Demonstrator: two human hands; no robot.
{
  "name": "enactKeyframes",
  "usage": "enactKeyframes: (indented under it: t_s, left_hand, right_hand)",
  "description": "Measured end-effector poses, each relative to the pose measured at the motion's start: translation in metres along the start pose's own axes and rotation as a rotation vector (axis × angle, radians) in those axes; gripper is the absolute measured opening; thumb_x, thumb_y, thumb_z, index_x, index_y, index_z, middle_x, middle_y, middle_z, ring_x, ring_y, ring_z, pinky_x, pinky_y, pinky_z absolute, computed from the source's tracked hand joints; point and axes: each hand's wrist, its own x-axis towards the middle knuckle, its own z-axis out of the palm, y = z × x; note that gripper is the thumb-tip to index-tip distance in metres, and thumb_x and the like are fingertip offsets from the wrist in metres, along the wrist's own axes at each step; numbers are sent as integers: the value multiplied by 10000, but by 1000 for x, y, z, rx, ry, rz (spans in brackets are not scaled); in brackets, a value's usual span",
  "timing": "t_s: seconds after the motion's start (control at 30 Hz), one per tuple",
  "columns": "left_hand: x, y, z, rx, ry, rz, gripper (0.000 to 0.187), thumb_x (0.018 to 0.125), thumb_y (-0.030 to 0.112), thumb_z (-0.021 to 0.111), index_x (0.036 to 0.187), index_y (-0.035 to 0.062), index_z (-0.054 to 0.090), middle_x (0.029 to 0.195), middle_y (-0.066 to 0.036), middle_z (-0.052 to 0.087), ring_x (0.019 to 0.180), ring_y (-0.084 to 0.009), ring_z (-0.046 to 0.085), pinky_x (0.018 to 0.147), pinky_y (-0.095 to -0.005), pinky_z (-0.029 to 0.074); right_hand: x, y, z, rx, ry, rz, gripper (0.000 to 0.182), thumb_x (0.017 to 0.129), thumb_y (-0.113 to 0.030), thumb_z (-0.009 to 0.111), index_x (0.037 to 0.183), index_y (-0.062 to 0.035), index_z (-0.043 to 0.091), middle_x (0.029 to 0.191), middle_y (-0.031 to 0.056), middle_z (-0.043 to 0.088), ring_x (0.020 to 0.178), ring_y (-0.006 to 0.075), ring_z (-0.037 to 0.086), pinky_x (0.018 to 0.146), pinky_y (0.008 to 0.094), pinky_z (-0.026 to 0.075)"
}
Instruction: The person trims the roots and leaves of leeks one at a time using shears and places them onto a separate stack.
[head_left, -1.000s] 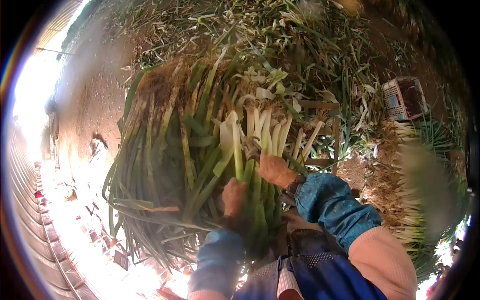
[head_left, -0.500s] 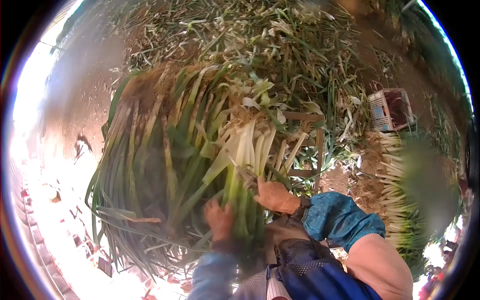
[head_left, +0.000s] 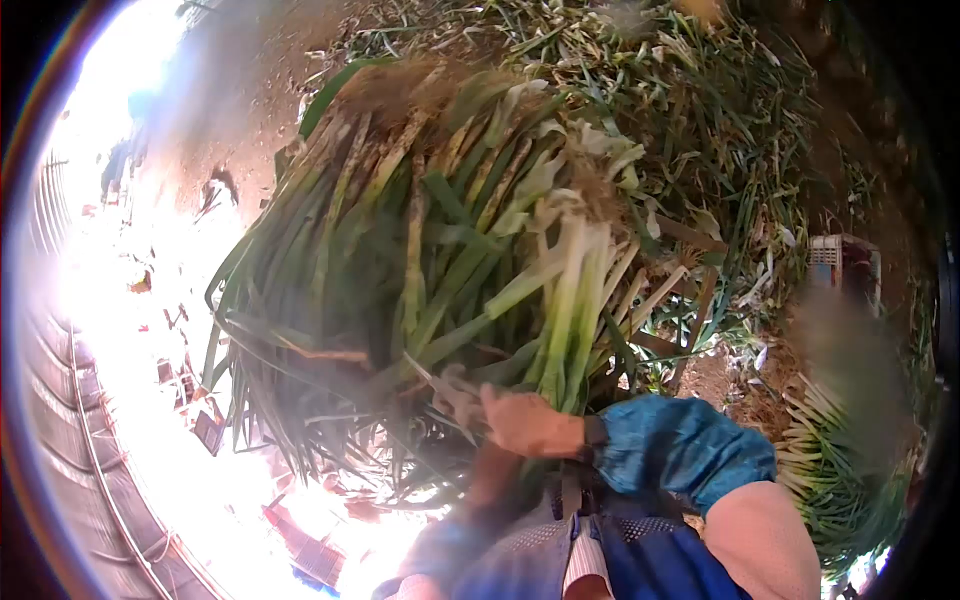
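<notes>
My right hand [head_left: 532,425] crosses the green stalks of a pale-stemmed bundle of leeks or long onions [head_left: 575,310], its fingers closed on a greyish, stringy thing [head_left: 455,398] that I cannot make out clearly. Just below it, my left hand [head_left: 493,474] is dark and blurred, with its fingers hidden behind the right hand and the leaves. The bundle's roots point away from me. Left of it lies a large pile of untrimmed stalks [head_left: 370,230] with brown roots at the top and long green leaves hanging toward me.
Stripped leaves [head_left: 690,110] cover the ground ahead. A wooden frame [head_left: 700,315] shows beside the bundle. At the right are a crate [head_left: 826,262] and a row of pale-stemmed stalks [head_left: 815,440]. Bright, overexposed ground with scattered objects lies at the lower left.
The view has shifted, so the stalks appear farther right. My right hand has moved left across the bundle with the greyish thing. My left hand has gone from the bundle's left side to beneath the right hand.
</notes>
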Motion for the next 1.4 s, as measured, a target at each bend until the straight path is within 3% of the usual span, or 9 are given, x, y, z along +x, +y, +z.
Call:
enactKeyframes:
  t_s: [0.17, 0.23, 0.27, 0.37, 0.47, 0.6, 0.67, 0.87, 1.4]
  left_hand:
    - [30, -13, -89, 127, -160, 72, 235, 845, 220, 468, 962, 38, 559, 863, -188, 580, 763, -345, 574, 657, -459, 455]
    - [55, -29, -126, -64, 395, 59, 179, 842, 188, 476, 909, 50, 566, 805, -178, 586, 759, -350, 580, 634, -413, 451]
    - [71, -27, -156, -165, 453, -90, 132, 822, 134, 489, 852, 16, 540, 818, -165, 583, 738, -372, 551, 600, -458, 421]
    - [130, -39, -200, -5, 904, 144, 136, 813, 127, 487, 857, 6, 531, 786, -212, 577, 771, -399, 551, 640, -470, 419]
    - [188, -85, -186, -160, 727, 63, 183, 782, 158, 516, 874, 4, 550, 794, -214, 590, 805, -396, 563, 666, -464, 429]
    - [190, -65, -186, 26, 460, -183, 323, 703, 220, 620, 919, -17, 583, 858, -220, 604, 841, -378, 575, 686, -435, 439]
    - [179, -41, -192, -55, 205, -261, 395, 678, 217, 675, 954, -54, 591, 879, -236, 605, 847, -361, 588, 694, -407, 441]
    - [175, -40, -156, -102, 407, -156, 361, 631, 266, 662, 828, -32, 615, 814, -224, 612, 823, -401, 577, 694, -445, 453]
    - [94, 5, -132, -391, 288, -185, 322, 685, 162, 603, 929, -48, 589, 835, -238, 610, 781, -350, 600, 675, -391, 462]
  right_hand:
    - [74, 62, -33, -232, 228, 61, 485, 745, -183, 525, 1080, 137, 381, 733, 244, 592, 694, 390, 597, 595, 452, 483]
    - [80, 95, -44, -161, 418, 160, 548, 751, -228, 566, 1102, 139, 361, 753, 265, 585, 705, 395, 588, 586, 463, 475]
    - [67, 83, -63, -101, 407, 238, 559, 758, -246, 579, 1106, 132, 360, 756, 267, 583, 711, 399, 585, 591, 464, 473]
    - [43, 57, -70, -31, 348, 294, 460, 770, -236, 577, 1031, 76, 362, 775, 262, 580, 743, 418, 578, 638, 475, 467]
    - [24, 38, -54, 18, 283, 256, 441, 775, -245, 583, 1003, 54, 354, 786, 260, 581, 745, 420, 580, 650, 477, 469]
    - [4, 20, -34, 7, 230, 235, 621, 781, -303, 599, 1146, 116, 322, 738, 245, 590, 693, 405, 584, 584, 452, 474]
    - [-10, 4, -35, 27, 186, 220, 522, 772, -259, 605, 1058, 85, 335, 723, 243, 593, 682, 413, 591, 604, 465, 479]
    - [-12, 3, -26, 15, 148, 208, 457, 764, -223, 613, 978, 79, 345, 683, 245, 591, 656, 400, 604, 576, 447, 488]
    - [57, 33, -29, -50, 326, 149, 304, 777, -144, 512, 931, 90, 394, 659, 217, 608, 616, 362, 619, 528, 427, 497]
